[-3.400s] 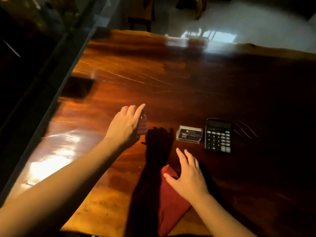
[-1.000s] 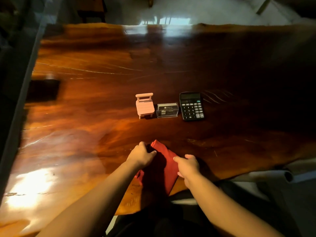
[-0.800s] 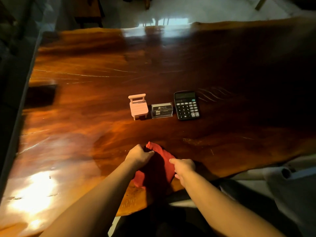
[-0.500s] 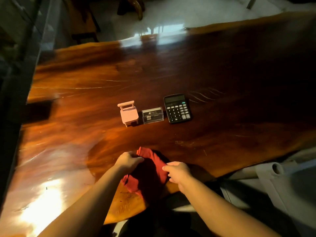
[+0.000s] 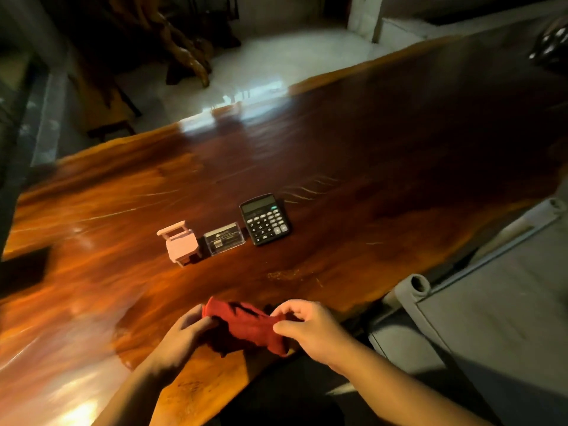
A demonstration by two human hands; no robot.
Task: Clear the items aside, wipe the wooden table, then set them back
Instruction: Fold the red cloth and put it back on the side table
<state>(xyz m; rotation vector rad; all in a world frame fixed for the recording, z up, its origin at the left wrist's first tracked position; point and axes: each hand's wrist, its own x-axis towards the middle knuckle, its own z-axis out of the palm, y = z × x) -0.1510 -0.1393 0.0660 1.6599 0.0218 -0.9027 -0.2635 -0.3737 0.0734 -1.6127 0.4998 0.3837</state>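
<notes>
Counter (image 5: 353, 167): polished reddish-brown wooden slab with a wavy natural edge and bright glare patches at the far edge and near left.
Red cloth (image 5: 249, 325): bunched and crumpled, stretched between both hands at the near edge of the counter; whether it touches the wood cannot be told.
Left hand (image 5: 181, 336): grip clamped on the left end of the red cloth, fingers curled around the fabric.
Right hand (image 5: 310, 329): grip clamped on the right end of the red cloth, thumb and fingers pinching it.
Pink toy chair (image 5: 181, 242): upright on the counter, leftmost in a short row, well beyond the hands.
Clear card box (image 5: 224, 238): lying flat just right of the pink toy chair, dark cards inside.
Calculator (image 5: 266, 219): black, face up, just right of the clear card box, apart from it.
Grey seat (image 5: 479, 318): beside the near right edge of the counter, with a rolled arm end.
</notes>
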